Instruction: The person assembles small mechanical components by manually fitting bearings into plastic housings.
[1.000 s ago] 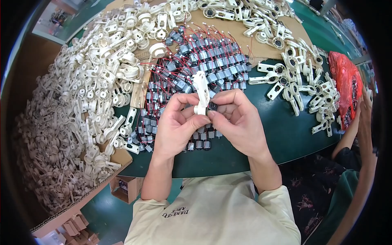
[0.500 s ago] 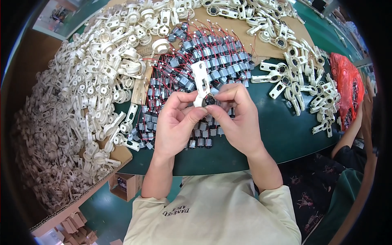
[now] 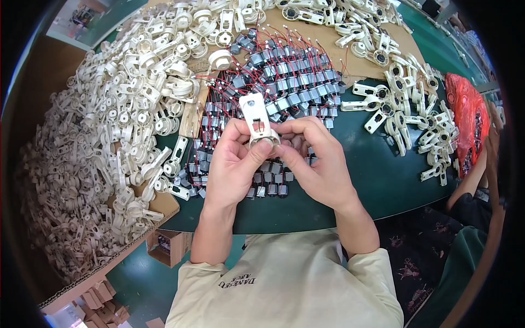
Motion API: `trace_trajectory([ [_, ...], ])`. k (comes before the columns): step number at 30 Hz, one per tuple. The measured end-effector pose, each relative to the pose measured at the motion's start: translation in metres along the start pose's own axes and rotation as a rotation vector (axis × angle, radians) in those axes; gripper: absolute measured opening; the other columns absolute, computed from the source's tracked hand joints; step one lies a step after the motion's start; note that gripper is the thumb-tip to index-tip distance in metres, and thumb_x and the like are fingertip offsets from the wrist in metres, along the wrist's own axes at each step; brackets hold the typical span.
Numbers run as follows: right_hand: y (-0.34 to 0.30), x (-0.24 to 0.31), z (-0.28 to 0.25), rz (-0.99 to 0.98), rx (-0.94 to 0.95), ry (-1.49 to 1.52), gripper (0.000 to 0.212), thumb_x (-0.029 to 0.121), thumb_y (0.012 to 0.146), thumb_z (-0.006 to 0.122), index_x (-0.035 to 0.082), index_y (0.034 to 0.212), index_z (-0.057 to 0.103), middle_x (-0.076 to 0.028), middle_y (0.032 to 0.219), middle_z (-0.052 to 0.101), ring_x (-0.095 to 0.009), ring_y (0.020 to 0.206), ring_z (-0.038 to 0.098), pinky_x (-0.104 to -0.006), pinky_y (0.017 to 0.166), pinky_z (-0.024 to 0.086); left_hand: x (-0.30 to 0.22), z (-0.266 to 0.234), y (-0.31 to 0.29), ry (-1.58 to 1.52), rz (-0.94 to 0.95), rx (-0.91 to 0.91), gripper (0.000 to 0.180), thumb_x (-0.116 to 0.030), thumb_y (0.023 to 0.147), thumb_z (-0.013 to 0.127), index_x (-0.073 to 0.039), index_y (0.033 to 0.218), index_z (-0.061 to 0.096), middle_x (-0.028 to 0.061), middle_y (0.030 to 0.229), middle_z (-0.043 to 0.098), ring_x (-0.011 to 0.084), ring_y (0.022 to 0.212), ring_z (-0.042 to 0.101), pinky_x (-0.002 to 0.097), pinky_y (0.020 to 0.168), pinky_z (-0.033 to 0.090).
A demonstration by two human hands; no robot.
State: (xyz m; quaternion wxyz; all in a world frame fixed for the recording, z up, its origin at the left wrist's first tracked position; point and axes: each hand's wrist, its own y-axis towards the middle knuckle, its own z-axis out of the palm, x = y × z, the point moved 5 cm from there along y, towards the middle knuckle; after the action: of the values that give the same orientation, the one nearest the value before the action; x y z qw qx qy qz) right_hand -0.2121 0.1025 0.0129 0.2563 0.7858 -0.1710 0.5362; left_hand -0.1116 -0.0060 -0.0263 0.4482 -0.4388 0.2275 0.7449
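Both hands meet over the near side of the table around one white plastic housing [image 3: 254, 112], with a flat slotted arm pointing away from me and a round cup at the near end. My left hand [image 3: 234, 158] grips the cup from the left, thumb on top. My right hand [image 3: 311, 153] is closed at the cup's right edge, thumb and fingertips against it. What sits inside the cup is mostly hidden by the thumbs. Just beyond and below the hands lie rows of small silver motors [image 3: 298, 82] with red wires.
A large heap of white housings [image 3: 109, 131] fills the cardboard box at left. More housings with black centres [image 3: 396, 90] lie at right, beside a red plastic bag [image 3: 465, 115]. Another person's arm [image 3: 473, 177] reaches in at far right. A small carton [image 3: 169, 246] stands below the table.
The housing has turned in my hands and shifted slightly left; its black round centre, visible before, is now hidden. Both hands stay closed on it.
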Motion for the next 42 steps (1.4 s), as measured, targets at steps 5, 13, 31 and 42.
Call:
trace_trajectory([
  [5,-0.002,-0.006,0.002,0.078,-0.042,0.048,0.024,0.004,0.086,0.064,0.003,0.11,0.061,-0.006,0.088,0.056,-0.013,0.071,0.057,-0.0256,0.061,0.046,0.008,0.003,0.0,0.029,0.019,-0.079,0.02,-0.006,0.092,0.061,-0.001,0.107,0.049,0.0114,0.108,0.061,0.0141,0.093,0.063,0.0272,0.083,0.053],
  [13,-0.004,-0.032,0.001,0.266,-0.069,0.45,0.016,0.007,0.091,0.061,0.0,0.104,0.055,-0.005,0.096,0.062,-0.008,0.081,0.059,-0.0228,0.069,0.047,0.001,0.013,-0.002,0.249,0.009,-0.013,0.033,0.005,0.09,0.058,0.003,0.122,0.054,0.0047,0.109,0.054,0.0168,0.107,0.06,0.0269,0.091,0.05],
  [31,-0.004,-0.035,0.021,0.35,-0.179,0.633,0.019,0.005,0.087,0.054,0.001,0.104,0.047,-0.004,0.09,0.054,-0.007,0.077,0.05,-0.0235,0.065,0.043,0.004,0.024,-0.011,0.616,0.341,-0.11,0.027,0.011,0.083,0.063,0.006,0.108,0.054,0.0072,0.102,0.056,0.0148,0.096,0.064,0.0254,0.078,0.056],
  [42,-0.002,-0.023,0.01,0.332,0.052,0.819,0.029,0.003,0.092,0.058,-0.002,0.117,0.046,-0.007,0.107,0.058,-0.011,0.092,0.058,-0.0261,0.077,0.051,0.0,0.015,-0.008,0.298,0.116,-0.064,0.028,0.008,0.088,0.056,0.007,0.116,0.054,0.0081,0.114,0.05,0.0165,0.103,0.062,0.0267,0.088,0.049],
])
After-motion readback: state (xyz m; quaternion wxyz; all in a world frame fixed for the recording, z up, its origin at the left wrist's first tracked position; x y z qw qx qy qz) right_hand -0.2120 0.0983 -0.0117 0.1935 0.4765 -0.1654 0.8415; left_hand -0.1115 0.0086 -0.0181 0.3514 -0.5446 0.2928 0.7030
